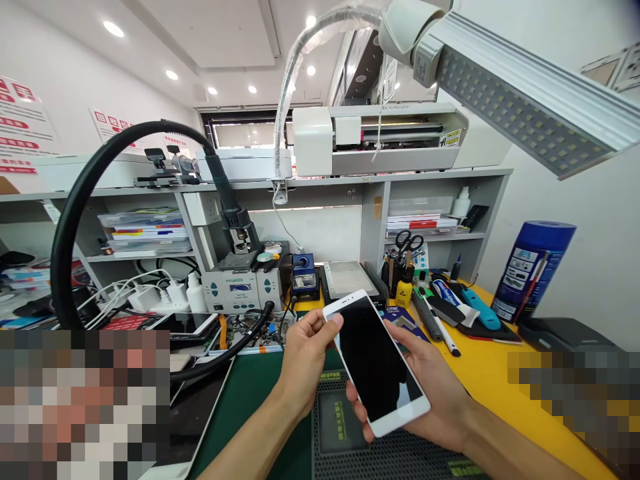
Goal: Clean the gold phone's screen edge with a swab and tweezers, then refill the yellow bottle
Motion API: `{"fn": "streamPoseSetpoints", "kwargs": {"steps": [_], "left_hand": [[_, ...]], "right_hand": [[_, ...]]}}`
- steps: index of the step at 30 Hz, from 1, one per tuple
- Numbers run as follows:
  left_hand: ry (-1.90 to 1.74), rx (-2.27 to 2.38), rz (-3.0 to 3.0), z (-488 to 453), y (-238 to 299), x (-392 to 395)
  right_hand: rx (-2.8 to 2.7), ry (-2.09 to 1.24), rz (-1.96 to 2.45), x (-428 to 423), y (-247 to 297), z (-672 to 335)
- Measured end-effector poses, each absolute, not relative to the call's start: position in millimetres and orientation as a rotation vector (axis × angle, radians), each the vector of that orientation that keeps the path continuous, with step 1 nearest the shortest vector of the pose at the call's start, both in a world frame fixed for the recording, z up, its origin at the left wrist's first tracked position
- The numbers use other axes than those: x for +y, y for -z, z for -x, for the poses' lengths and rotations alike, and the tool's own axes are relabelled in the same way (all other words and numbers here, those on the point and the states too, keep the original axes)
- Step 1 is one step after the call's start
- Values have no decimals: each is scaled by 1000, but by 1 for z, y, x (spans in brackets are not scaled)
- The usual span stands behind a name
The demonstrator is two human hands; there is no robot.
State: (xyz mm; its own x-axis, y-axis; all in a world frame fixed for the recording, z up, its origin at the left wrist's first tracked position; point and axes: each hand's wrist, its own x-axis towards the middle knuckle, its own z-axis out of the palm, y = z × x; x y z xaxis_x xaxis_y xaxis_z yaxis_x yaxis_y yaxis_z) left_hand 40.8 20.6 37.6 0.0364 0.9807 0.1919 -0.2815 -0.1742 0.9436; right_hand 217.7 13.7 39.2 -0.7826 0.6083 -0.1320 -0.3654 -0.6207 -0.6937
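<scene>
A white smartphone (377, 363) with a dark screen is held up in both hands over the bench, tilted with its top toward the upper left. My left hand (307, 350) grips its upper left corner, thumb on the front edge near the top. Around the lower part of the phone wraps my right hand (425, 383), its fingertips showing past the left edge and its thumb along the right edge. Below lies a dark perforated mat (333, 427) on a green work surface (240, 407).
A hot-air station (240, 287) with a thick black hose (65, 233) stands at the back left. Scissors (409, 241), a yellow bottle (404, 290) and a blue spray can (533, 270) are at the right. An LED lamp (520, 110) hangs overhead.
</scene>
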Motion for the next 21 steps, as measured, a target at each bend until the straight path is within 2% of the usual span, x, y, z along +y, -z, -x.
{"fn": "streamPoseSetpoints", "kwargs": {"steps": [3, 8, 17, 21], "left_hand": [[-1437, 860, -1191, -43, -39, 19], [-1411, 958, -1293, -49, -45, 13], [-1447, 953, -1202, -47, -33, 17], [-1420, 924, -1248, -44, -32, 18]], "right_hand": [[-991, -2228, 608, 12, -37, -216], [-1240, -1794, 926, 10, -25, -214], [-1668, -1412, 1039, 7, -23, -217], [-1820, -1366, 968, 5, -28, -217]]}}
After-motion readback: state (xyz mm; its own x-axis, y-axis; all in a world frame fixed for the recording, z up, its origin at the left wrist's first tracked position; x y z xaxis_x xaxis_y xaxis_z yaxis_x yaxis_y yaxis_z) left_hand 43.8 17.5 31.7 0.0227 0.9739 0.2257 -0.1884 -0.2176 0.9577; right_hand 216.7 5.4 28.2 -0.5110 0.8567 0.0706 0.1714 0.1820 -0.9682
